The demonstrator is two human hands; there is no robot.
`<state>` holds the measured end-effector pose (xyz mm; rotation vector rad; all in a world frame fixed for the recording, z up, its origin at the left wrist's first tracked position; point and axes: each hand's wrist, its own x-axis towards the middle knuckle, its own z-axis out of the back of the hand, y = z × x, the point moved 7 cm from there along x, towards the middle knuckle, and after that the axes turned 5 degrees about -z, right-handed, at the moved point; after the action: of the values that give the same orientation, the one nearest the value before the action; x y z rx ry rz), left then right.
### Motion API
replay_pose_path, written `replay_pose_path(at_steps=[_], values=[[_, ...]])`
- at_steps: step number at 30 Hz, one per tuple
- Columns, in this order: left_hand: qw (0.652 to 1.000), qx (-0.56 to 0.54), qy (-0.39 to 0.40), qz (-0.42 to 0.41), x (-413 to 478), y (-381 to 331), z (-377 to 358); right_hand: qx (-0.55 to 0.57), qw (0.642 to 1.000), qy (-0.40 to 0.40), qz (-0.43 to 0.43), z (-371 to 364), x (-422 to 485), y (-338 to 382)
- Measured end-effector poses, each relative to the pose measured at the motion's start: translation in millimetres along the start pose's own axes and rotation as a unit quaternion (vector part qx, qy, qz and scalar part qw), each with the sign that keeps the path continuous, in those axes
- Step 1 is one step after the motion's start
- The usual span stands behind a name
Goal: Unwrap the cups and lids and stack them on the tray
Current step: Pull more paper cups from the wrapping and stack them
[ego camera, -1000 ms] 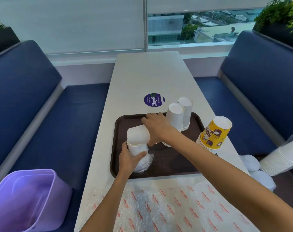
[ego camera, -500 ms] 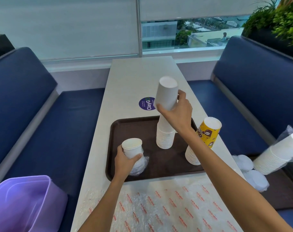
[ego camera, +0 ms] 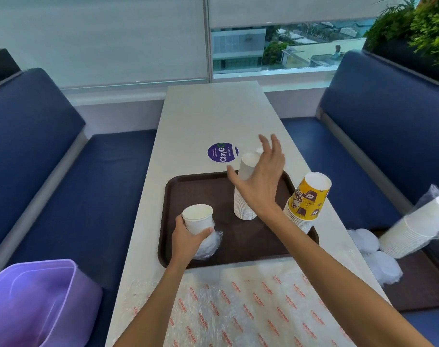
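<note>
Brown plastic forms the tray (ego camera: 178, 196), which is set on a pale table (ego camera: 213, 116). A tall stack of white cups (ego camera: 243, 196), turned upside down, is stood on the tray toward its far side. The right hand (ego camera: 261, 181) is held just in front of this stack with its fingers spread and straight; nothing is gripped, and whether the palm touches the cups cannot be told. At the tray's near left corner a white cup (ego camera: 198, 219) is clasped by the left hand (ego camera: 188, 240), fingers and thumb curled round it, with crumpled clear wrap (ego camera: 209, 246) bunched beneath. A yellow cup stack (ego camera: 308, 196) is seen leaning at the tray's right rim. Printed bubble wrap (ego camera: 238, 309) is spread on the near table. More wrapped cups (ego camera: 419, 229) and bagged lids (ego camera: 366, 240) are laid on the right seat.
</note>
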<state>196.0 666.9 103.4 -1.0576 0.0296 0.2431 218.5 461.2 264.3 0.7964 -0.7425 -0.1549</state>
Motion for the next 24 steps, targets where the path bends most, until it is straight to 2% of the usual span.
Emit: replay_pose_path(at_steps=[2,5,9,13,16,18,24], values=[[1.0,-0.004,-0.003,-0.005,-1,-1,0,0.041,0.997,0.028,0.064,-8,-8,19],[1.0,-0.01,-0.006,-0.012,-3,-1,1,0.079,0.979,0.16,0.102,-34,-23,34],[1.0,0.002,-0.002,-0.007,-4,0,0,0.014,0.917,0.395,0.05,-85,-51,23],[1.0,0.004,-0.006,0.01,-4,1,-2,-0.035,0.857,0.514,-0.017,-118,-73,0],[1.0,0.0,0.0,0.026,-3,5,-2,-0.053,0.822,0.565,-0.049,-132,-82,-10],[0.999,-0.035,0.001,0.018,-4,9,1,-0.059,0.814,0.575,-0.053,-137,-84,-11],[0.999,-0.038,-0.018,0.01,-1,4,2,-0.065,0.834,0.545,-0.057,-140,-71,-6]])
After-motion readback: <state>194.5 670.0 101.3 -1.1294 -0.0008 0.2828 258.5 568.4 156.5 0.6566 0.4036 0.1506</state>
